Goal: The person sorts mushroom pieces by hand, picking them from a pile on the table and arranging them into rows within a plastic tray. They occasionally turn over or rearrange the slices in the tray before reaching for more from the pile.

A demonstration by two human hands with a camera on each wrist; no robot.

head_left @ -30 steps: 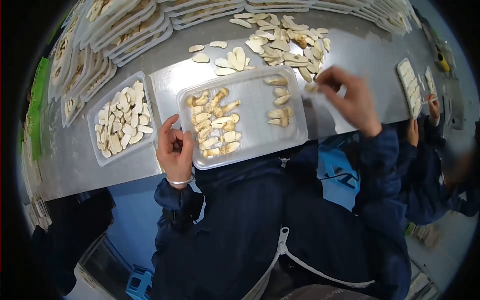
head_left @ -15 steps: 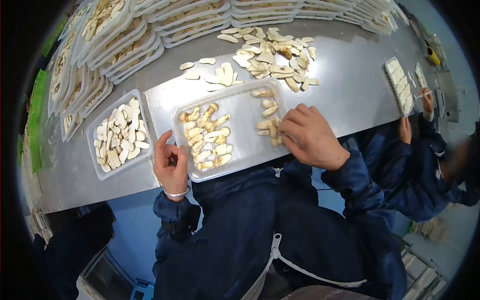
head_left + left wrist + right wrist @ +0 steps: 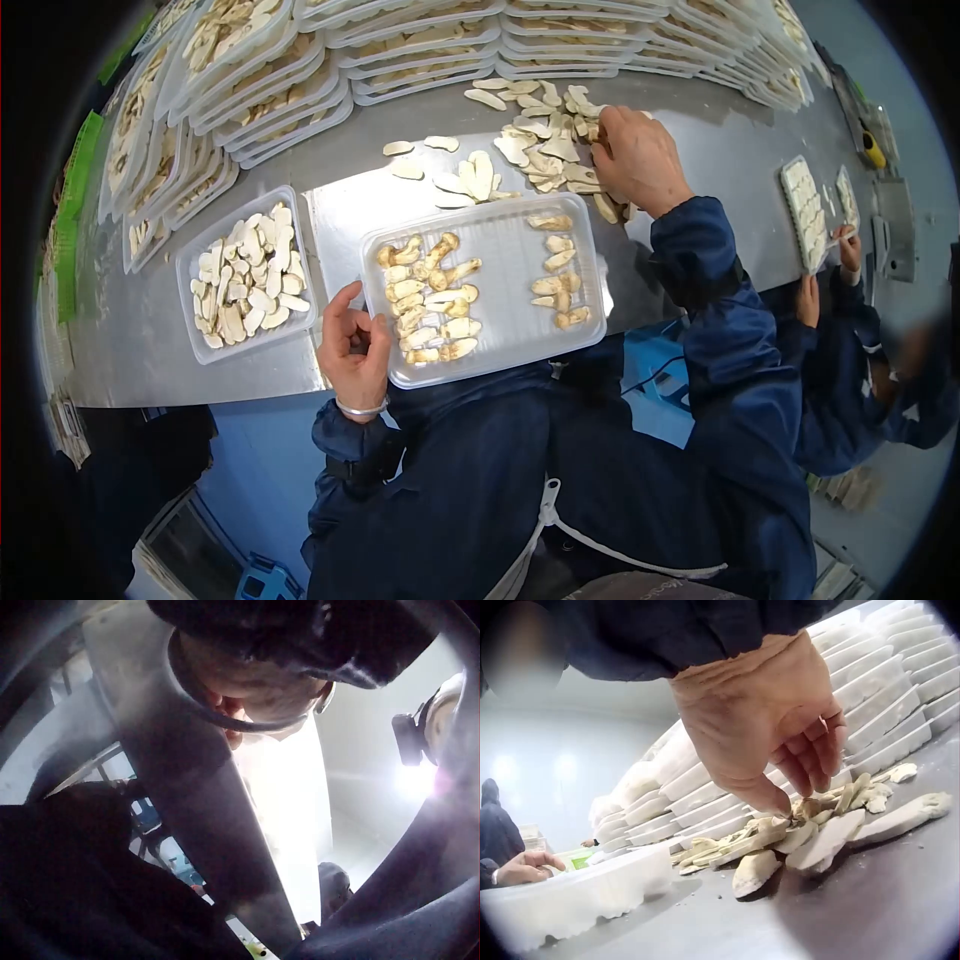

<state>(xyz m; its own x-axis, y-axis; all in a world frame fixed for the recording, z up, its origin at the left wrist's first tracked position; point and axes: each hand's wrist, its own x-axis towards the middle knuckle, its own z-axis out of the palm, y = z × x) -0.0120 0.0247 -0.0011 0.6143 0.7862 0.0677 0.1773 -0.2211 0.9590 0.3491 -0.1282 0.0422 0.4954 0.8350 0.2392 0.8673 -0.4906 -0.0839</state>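
Over the pile of pale mushroom slices [image 3: 560,150] the right hand [image 3: 640,160] reaches down from the right. In the right wrist view, the fingers and thumb of this hand [image 3: 765,727] bend down to the slices [image 3: 829,840], with a gap between thumb and fingers; no slice is plainly pinched. A clear tray [image 3: 500,290] holds browner mushroom pieces [image 3: 455,325] at its left and a shorter column [image 3: 560,260] at its right. Beside the tray's left edge rests the left hand [image 3: 355,350], fingers loosely bent, thumb at the rim. The left wrist view hides its fingertips mostly.
A second tray [image 3: 245,280] full of slices lies to the left. Stacks of filled trays [image 3: 420,50] line the back of the metal table [image 3: 130,330]. Loose slices [image 3: 475,175] lie behind the middle tray. Another person's hands [image 3: 848,250] work near a white tray [image 3: 803,215] at the right.
The right hand went from the right side to the middle tray's right column, then back up to the pile. One more piece lies at that column's lower end. The left hand stays at the tray's edge.
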